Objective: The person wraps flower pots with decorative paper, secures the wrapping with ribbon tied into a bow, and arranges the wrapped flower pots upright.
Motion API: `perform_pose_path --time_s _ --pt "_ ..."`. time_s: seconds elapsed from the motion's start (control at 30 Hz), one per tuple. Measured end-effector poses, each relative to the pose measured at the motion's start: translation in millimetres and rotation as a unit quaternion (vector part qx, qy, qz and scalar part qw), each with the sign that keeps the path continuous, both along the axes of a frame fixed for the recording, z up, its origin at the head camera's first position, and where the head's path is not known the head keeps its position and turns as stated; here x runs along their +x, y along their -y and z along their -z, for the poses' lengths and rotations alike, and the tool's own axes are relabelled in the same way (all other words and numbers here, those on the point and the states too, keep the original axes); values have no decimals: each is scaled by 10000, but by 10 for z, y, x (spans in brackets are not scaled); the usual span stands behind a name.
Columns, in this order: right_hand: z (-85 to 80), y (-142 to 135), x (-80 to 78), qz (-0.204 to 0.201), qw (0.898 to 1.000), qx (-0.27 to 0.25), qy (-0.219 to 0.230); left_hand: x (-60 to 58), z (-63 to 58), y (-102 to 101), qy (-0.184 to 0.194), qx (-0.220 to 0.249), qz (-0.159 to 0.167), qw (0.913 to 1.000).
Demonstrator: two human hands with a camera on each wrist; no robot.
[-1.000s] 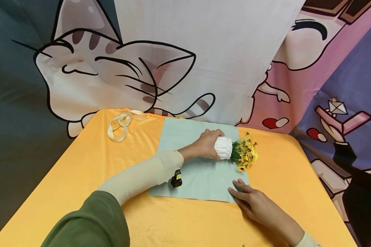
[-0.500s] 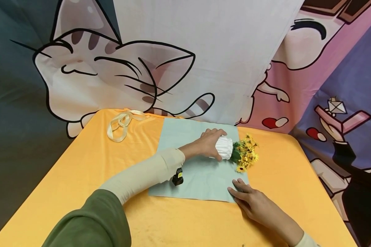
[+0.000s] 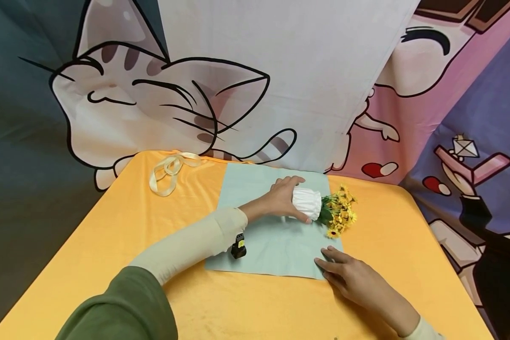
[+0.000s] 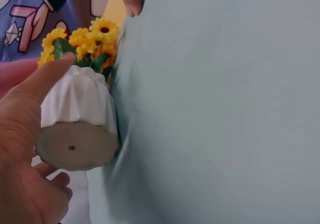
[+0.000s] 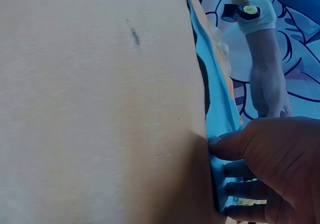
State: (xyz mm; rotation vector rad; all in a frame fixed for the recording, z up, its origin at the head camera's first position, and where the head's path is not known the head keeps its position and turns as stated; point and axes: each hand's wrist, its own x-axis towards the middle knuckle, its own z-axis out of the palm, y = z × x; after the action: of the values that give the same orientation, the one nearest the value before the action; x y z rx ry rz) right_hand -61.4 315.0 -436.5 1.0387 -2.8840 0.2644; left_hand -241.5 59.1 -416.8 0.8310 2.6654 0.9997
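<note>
A white fluted flowerpot (image 3: 307, 203) lies on its side on a pale blue-green sheet (image 3: 276, 250), its yellow artificial flowers (image 3: 341, 211) pointing right past the sheet's edge. My left hand (image 3: 282, 198) is spread around the pot's base end, thumb extended along the near side and fingers apart on the far side. In the left wrist view the pot's base (image 4: 77, 146) faces the camera, with a small hole in it, and the straight thumb runs alongside the pot. My right hand (image 3: 357, 281) rests with its extended fingertips on the sheet's near right corner.
A cream ribbon (image 3: 165, 172) lies loosely coiled at the table's back left. Yellow cloth (image 3: 110, 236) covers the table. Behind it hangs a printed cartoon curtain (image 3: 314, 71). A small black device (image 3: 239, 246) is strapped at the left wrist.
My left hand has drawn slightly left, its thumb and fingers spreading wider from the flowerpot. The pot has barely shifted. My right hand stays at the sheet's corner.
</note>
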Motion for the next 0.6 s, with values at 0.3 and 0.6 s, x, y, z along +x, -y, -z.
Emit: perform_pose_path --time_s 0.3,0.6 --pt "-99 10 -82 -86 9997 164 173 80 52 283 285 451 -436 9976" --pt "-227 71 -290 -82 9999 -53 -50 77 142 788 347 224 -734 9964"
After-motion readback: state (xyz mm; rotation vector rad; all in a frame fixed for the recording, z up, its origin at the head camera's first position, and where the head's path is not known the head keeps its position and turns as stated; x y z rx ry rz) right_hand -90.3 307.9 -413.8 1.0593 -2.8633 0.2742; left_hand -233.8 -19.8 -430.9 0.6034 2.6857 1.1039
